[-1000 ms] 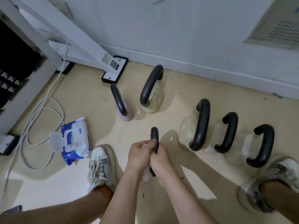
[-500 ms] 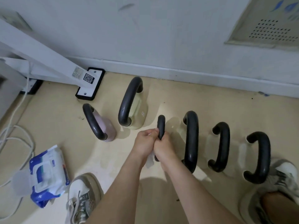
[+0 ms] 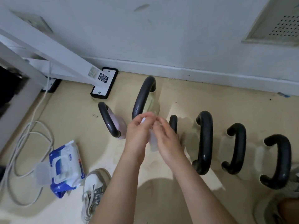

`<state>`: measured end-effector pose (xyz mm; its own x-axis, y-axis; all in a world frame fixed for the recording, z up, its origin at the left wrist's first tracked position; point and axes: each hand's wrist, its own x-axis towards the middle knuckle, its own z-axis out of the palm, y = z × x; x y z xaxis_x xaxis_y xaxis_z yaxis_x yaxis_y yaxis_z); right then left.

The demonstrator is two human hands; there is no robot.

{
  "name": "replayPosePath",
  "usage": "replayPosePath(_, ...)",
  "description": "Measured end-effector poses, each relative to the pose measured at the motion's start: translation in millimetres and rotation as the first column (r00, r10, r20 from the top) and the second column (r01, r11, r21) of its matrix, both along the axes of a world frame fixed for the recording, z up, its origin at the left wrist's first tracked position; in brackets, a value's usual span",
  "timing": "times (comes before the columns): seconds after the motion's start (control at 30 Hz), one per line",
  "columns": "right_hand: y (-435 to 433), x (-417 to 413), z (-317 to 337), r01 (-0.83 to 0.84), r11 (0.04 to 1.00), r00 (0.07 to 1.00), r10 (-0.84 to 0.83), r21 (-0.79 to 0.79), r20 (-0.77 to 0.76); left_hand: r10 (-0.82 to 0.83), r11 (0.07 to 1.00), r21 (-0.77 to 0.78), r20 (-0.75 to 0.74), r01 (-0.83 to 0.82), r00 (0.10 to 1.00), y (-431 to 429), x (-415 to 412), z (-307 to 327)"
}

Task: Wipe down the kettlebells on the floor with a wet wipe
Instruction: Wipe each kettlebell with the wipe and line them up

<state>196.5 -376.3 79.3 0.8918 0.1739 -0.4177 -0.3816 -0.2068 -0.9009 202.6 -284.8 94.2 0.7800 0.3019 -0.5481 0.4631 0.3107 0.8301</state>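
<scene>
Several kettlebells with black handles stand on the beige floor near the wall: a pink one, a pale yellow-green one, a small one just right of my hands, and three pale ones in a row to the right. My left hand and my right hand are raised together above the floor, both pinching a white wet wipe that hangs between them. Neither hand touches a kettlebell.
A blue and white wet wipe pack lies open at the left, next to white cables. A white frame leg with a black foot stands by the wall. My shoes show at the bottom and at the right.
My hands have let go of the small kettlebell's handle and lifted off to the left with the wipe; the kettlebell now stands alone beside them. The view has shifted slightly.
</scene>
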Motion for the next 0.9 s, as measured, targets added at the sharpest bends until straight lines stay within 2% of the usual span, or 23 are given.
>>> replayPosePath(0.03, -0.8, -0.4, 1.4, -0.024, 0.991, 0.991, 0.041, 0.134, -0.125, 0.027, 0.998, -0.065, 0.016, -0.026, 1.0, 9.4, 0.8, 5.6)
replayPosePath(0.07, -3.8, -1.0, 2.5, -0.046, 0.983, 0.981, 0.079, 0.179, -0.179, 0.038, 0.997, -0.075, 0.024, -0.036, 0.999, 18.4, 1.7, 7.9)
replayPosePath(0.1, -6.8, -0.9, 0.9, -0.057, 0.984, 0.979, 0.088, 0.166, -0.183, 0.028, 0.999, -0.02, 0.02, -0.028, 0.999, 27.0, 2.6, 7.7)
replayPosePath(0.2, -9.9, 0.9, -8.5, 0.005, 0.997, 0.992, 0.004, 0.072, -0.123, -0.013, 0.967, 0.255, -0.011, 0.015, 1.0, 45.6, 2.4, 1.2)
replayPosePath(0.3, -5.1, 12.1, -7.3, 0.151, 0.988, 0.987, -0.151, 0.008, -0.047, 0.103, 0.929, 0.358, 0.0, -0.096, 0.995, 54.4, 7.0, -2.9)
replayPosePath(0.4, -1.9, 28.8, -2.4, 0.252, 0.968, 0.967, -0.251, 0.017, -0.031, 0.182, 0.867, 0.471, 0.006, -0.163, 0.983, 64.6, 17.6, 1.8)
replayPosePath(0.47, -3.3, 39.8, 1.6, 0.217, 0.975, 0.975, -0.214, 0.054, -0.062, 0.073, 0.882, 0.471, -0.102, -0.017, 0.992, 76.1, 22.9, 10.4)
replayPosePath(0.53, -7.6, 49.0, 5.2, 0.218, 0.953, 0.971, -0.19, 0.209, -0.144, -0.172, 0.913, 0.327, -0.231, 0.243, 0.958, 86.6, 22.8, 21.3)
replayPosePath(0.57, -10.6, 53.3, 6.6, 0.252, 0.912, 0.958, -0.189, 0.324, -0.215, -0.277, 0.903, 0.26, -0.258, 0.343, 0.925, 90.8, 20.2, 24.8)
replayPosePath(0.63, -15.9, 60.3, 8.4, 0.331, 0.814, 0.924, -0.178, 0.477, -0.338, -0.349, 0.89, 0.21, -0.258, 0.405, 0.901, 94.8, 13.1, 26.8)
replayPosePath(0.7, -18.9, 65.0, 6.4, 0.369, 0.789, 0.904, -0.18, 0.491, -0.388, -0.27, 0.92, 0.22, -0.239, 0.323, 0.933, 96.6, 6.1, 20.1)
replayPosePath(0.77, -19.8, 66.5, 4.9, 0.358, 0.832, 0.91, -0.209, 0.424, -0.359, -0.132, 0.93, 0.314, -0.2, 0.191, 0.971, 96.6, 2.3, 10.6)
replayPosePath(0.83, -20.6, 65.6, 6.3, 0.295, 0.905, 0.942, -0.223, 0.306, -0.251, -0.046, 0.893, 0.44, -0.122, 0.095, 0.992, 95.8, 2.3, 3.0)
replayPosePath(0.9, -23.9, 64.8, 10.7, 0.208, 0.959, 0.975, -0.189, 0.193, -0.112, -0.015, 0.869, 0.493, -0.022, 0.024, 1.0, 94.7, 4.4, 2.1)
